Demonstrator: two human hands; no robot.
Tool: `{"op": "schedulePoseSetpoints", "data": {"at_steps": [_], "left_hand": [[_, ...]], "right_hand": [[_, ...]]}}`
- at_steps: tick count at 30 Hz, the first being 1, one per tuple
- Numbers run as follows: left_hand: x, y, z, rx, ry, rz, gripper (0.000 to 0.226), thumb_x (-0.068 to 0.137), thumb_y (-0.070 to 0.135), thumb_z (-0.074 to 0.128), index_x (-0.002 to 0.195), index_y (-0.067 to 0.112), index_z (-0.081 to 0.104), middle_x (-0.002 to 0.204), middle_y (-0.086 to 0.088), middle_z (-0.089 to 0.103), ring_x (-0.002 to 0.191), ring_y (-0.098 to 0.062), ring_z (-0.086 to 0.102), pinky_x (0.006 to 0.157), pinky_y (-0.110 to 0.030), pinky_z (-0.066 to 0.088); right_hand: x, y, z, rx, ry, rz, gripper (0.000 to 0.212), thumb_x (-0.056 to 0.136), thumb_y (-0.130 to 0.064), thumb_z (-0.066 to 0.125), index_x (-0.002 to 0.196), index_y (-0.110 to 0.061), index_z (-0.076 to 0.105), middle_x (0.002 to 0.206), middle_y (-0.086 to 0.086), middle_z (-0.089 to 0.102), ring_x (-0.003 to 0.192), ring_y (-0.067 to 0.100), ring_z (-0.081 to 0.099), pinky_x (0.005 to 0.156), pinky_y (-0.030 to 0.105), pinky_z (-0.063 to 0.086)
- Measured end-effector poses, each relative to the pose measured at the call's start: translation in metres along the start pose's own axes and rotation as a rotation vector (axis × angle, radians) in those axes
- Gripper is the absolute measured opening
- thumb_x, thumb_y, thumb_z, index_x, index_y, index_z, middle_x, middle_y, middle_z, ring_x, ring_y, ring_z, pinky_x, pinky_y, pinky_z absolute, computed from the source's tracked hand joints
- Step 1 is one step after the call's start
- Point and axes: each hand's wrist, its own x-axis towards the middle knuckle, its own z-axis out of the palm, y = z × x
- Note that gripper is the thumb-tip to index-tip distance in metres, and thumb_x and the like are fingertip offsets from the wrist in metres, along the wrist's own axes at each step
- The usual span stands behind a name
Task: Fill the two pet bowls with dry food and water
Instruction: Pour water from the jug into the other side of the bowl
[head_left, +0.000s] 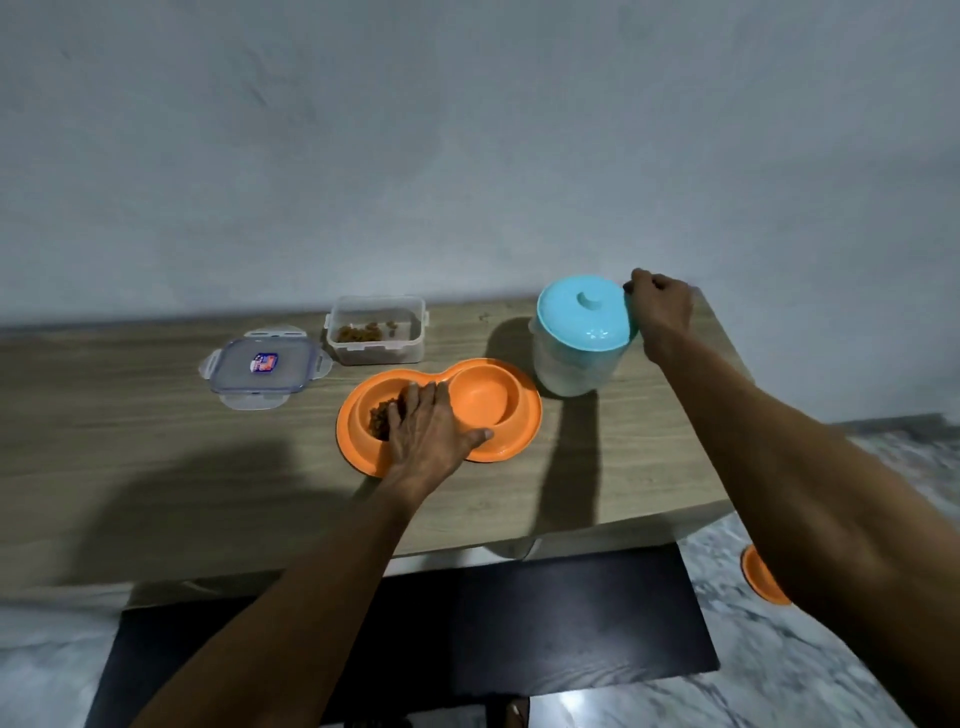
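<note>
An orange double pet bowl (511, 439) lies on the wooden table. Its left well holds brown dry food (382, 415); its right well (480, 397) looks empty. My left hand (431, 431) rests flat on the bowl, fingers spread over the divider and the left well. A white jug with a light blue lid (582, 312) stands right of the bowl. My right hand (662, 309) is closed on the jug's right side, where its handle is hidden behind the hand.
A clear plastic container (376, 330) with a little dry food stands behind the bowl, its clip lid (265, 366) lying to the left. The table's front edge (467, 545) runs across. A black mat (519, 623) and an orange object (761, 577) lie on the marble floor.
</note>
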Motion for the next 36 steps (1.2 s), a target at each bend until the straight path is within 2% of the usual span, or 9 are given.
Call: {"op": "schedulePoseSetpoints", "data": {"at_steps": [3,6,13,17,21,27,33,36], "left_hand": [[0.001,0.0,0.004,0.002,0.004,0.005,0.095,0.079,0.065,0.062,0.151,0.012,0.029,0.157,-0.008,0.034,0.15,-0.032,0.015,0.118,-0.057,0.013],[0.002,0.001,0.009,0.001,-0.006,-0.022,0.095,0.081,0.065,0.061,0.152,0.012,0.026,0.16,-0.008,0.029,0.151,-0.031,0.011,0.118,-0.055,0.011],[0.001,0.001,0.015,0.043,0.008,-0.013,0.096,0.081,0.064,0.061,0.153,0.011,0.025,0.16,-0.008,0.028,0.152,-0.03,0.012,0.119,-0.054,0.012],[0.002,0.002,0.015,0.041,0.01,-0.015,0.097,0.081,0.064,0.062,0.153,0.011,0.024,0.16,-0.009,0.028,0.152,-0.029,0.011,0.12,-0.055,0.011],[-0.001,0.004,0.013,0.021,-0.003,-0.024,0.098,0.082,0.061,0.062,0.154,0.01,0.02,0.162,-0.009,0.023,0.153,-0.029,0.008,0.12,-0.054,0.007],[-0.002,0.004,0.012,0.013,0.01,-0.014,0.098,0.081,0.061,0.065,0.153,0.01,0.022,0.161,-0.009,0.026,0.152,-0.03,0.01,0.12,-0.057,0.009],[-0.003,0.007,0.009,0.003,-0.001,-0.019,0.098,0.081,0.058,0.066,0.154,0.011,0.02,0.161,-0.009,0.025,0.152,-0.03,0.009,0.119,-0.057,0.007],[-0.003,0.007,0.009,0.007,-0.009,-0.024,0.099,0.081,0.059,0.066,0.154,0.011,0.019,0.161,-0.008,0.024,0.152,-0.03,0.009,0.119,-0.056,0.007]], "right_hand": [[0.008,0.015,0.004,0.192,-0.033,0.133,0.027,0.087,-0.032,0.056,0.067,-0.015,0.064,0.075,0.001,0.068,0.078,0.021,0.065,0.068,0.034,0.047],[0.014,0.025,0.007,0.3,-0.079,0.186,0.026,0.086,-0.033,0.059,0.069,-0.013,0.06,0.078,0.004,0.064,0.074,0.019,0.062,0.065,0.033,0.044],[0.019,0.031,0.006,0.235,-0.093,0.216,0.028,0.083,-0.043,0.058,0.075,-0.016,0.059,0.092,0.007,0.068,0.078,0.022,0.065,0.067,0.034,0.047],[0.015,0.029,0.007,0.196,-0.068,0.206,0.03,0.08,-0.042,0.058,0.074,-0.013,0.06,0.085,0.004,0.067,0.073,0.021,0.064,0.063,0.034,0.046],[0.009,0.018,0.013,0.119,-0.026,0.164,0.03,0.078,-0.039,0.056,0.069,-0.011,0.059,0.076,0.003,0.064,0.076,0.025,0.063,0.066,0.038,0.046],[-0.008,-0.002,0.023,-0.028,-0.002,0.021,0.038,0.087,-0.028,0.055,0.056,-0.009,0.048,0.059,0.002,0.053,0.059,0.019,0.05,0.068,0.036,0.043],[-0.016,-0.01,0.025,-0.19,0.004,-0.105,0.044,0.089,-0.027,0.052,0.051,-0.007,0.047,0.054,0.004,0.051,0.063,0.023,0.051,0.07,0.033,0.04],[-0.019,-0.015,0.026,-0.236,-0.005,-0.16,0.044,0.087,-0.028,0.051,0.049,-0.006,0.048,0.051,0.005,0.051,0.068,0.027,0.053,0.075,0.039,0.045]]}}
